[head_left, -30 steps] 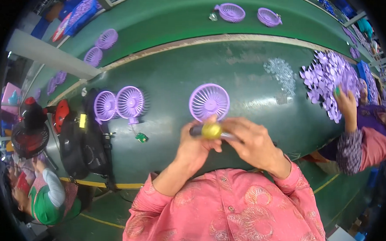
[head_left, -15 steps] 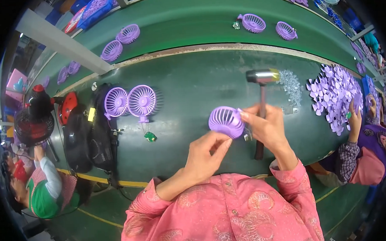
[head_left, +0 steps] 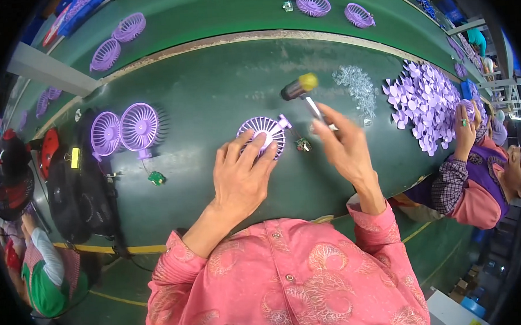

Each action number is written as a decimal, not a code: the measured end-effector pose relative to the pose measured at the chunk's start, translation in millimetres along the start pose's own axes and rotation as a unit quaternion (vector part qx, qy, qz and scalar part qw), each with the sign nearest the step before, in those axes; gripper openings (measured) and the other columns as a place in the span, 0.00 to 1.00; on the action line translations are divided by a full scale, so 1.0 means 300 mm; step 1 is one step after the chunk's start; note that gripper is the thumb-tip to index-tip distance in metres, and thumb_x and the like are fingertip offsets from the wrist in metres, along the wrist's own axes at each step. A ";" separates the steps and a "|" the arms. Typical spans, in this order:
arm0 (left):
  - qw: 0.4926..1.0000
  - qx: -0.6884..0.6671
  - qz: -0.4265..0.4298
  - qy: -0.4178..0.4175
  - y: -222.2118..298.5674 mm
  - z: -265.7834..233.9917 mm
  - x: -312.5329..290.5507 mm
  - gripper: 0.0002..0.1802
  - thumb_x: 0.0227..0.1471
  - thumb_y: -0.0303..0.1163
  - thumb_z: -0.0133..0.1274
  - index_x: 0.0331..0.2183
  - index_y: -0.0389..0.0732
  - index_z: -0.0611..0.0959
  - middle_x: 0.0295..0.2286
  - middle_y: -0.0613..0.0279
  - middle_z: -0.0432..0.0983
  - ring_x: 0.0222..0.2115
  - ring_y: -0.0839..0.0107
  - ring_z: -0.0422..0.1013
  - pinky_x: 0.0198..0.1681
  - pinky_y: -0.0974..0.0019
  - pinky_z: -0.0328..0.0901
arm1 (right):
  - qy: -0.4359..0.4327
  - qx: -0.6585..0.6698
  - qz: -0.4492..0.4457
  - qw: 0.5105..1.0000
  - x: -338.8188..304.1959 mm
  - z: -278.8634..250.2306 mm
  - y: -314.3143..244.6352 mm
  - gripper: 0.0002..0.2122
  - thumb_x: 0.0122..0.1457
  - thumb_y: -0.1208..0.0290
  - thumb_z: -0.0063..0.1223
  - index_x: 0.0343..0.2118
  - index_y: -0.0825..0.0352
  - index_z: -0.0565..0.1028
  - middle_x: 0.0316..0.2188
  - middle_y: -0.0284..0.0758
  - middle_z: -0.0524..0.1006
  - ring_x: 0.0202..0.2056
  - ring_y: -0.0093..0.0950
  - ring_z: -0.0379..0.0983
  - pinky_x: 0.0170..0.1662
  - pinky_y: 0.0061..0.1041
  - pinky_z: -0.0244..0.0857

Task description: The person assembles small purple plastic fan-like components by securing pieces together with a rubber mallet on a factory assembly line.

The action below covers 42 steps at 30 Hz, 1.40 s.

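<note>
My left hand (head_left: 241, 170) rests over a round purple fan cage (head_left: 277, 137) that lies on the green table, its fingers curled onto the hub and ribs and pressing it down. The cage's short neck points to the upper right. Beside it a small circuit board (head_left: 303, 144) lies on the tabletop. My right hand (head_left: 346, 144) is closed around the handle of a hammer (head_left: 299, 87) with a dark and yellow head. That head is raised to the upper right of the cage, apart from it. Part of the handle is hidden by my fingers.
Two more fan cages (head_left: 138, 126) lie at left, with a green circuit board (head_left: 156, 178) and a black bag (head_left: 78, 188). Small clear parts (head_left: 357, 91) and piled purple fan blades (head_left: 424, 106) lie right. Beyond is a conveyor belt (head_left: 208, 19). A co-worker's hand (head_left: 464, 131) is at right.
The fan cage, tilted up between both hands before, now lies flat under my left hand. My right hand has let go of the cage and swung the hammer, its head turning. The view has shifted.
</note>
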<state>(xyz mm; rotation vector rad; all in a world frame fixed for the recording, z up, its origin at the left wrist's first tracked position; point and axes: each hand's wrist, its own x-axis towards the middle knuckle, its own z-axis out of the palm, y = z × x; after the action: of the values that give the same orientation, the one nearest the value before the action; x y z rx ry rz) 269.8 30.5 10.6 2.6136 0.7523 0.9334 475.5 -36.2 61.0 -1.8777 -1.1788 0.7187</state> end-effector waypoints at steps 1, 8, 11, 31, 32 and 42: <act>1.000 0.000 -0.002 0.000 -0.001 -0.001 -0.003 0.18 0.43 0.28 0.62 0.41 0.41 0.82 0.43 0.59 0.74 0.46 0.58 0.68 0.44 0.55 0.63 | 0.025 0.002 -0.013 1.000 -0.023 -0.013 -0.012 0.14 0.61 0.71 0.54 0.47 0.72 0.75 0.28 0.41 0.77 0.23 0.29 0.71 0.27 0.32 0.64; 1.000 -0.011 0.003 -0.009 0.011 -0.018 0.012 0.18 0.43 0.28 0.62 0.40 0.40 0.83 0.43 0.59 0.74 0.46 0.58 0.68 0.45 0.56 0.62 | 0.032 -0.163 -0.206 0.964 -0.100 0.039 0.087 0.09 0.64 0.72 0.49 0.40 0.72 0.75 0.22 0.43 0.74 0.21 0.32 0.71 0.25 0.28 0.63; 0.999 -0.019 -0.009 -0.024 0.002 -0.049 0.002 0.18 0.42 0.27 0.61 0.40 0.40 0.82 0.42 0.59 0.73 0.45 0.58 0.69 0.45 0.56 0.62 | 0.040 -0.074 -0.030 0.996 -0.023 -0.014 0.082 0.12 0.65 0.66 0.48 0.36 0.72 0.75 0.18 0.40 0.74 0.20 0.29 0.71 0.25 0.29 0.63; 0.995 0.007 -0.071 -0.063 -0.007 -0.064 0.056 0.34 0.37 0.42 0.66 0.46 0.37 0.75 0.45 0.50 0.68 0.43 0.53 0.66 0.43 0.54 0.58 | 0.168 -0.353 -0.088 0.916 0.376 -0.050 0.218 0.08 0.58 0.72 0.52 0.33 0.72 0.70 0.32 0.53 0.73 0.33 0.53 0.72 0.35 0.48 0.65; 0.995 0.009 -0.073 -0.063 -0.008 -0.059 0.061 0.34 0.37 0.42 0.66 0.46 0.37 0.75 0.45 0.50 0.68 0.43 0.53 0.66 0.43 0.54 0.58 | 0.166 -0.351 -0.089 0.917 0.368 -0.051 0.207 0.08 0.58 0.72 0.52 0.33 0.72 0.70 0.32 0.53 0.73 0.33 0.53 0.72 0.35 0.48 0.65; 0.990 -0.077 -0.097 -0.063 -0.042 -0.072 0.034 0.41 0.37 0.39 0.67 0.52 0.37 0.70 0.48 0.48 0.66 0.44 0.50 0.65 0.46 0.52 0.62 | -0.012 0.255 0.174 0.951 0.109 -0.035 0.024 0.06 0.56 0.75 0.60 0.33 0.71 0.76 0.23 0.31 0.77 0.10 0.10 0.54 0.11 0.14 0.42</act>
<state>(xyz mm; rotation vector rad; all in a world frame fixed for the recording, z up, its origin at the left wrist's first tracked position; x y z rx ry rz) 257.7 48.1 26.9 2.3905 0.8469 0.7344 500.3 -11.7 58.8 -1.6404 -0.5904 1.1212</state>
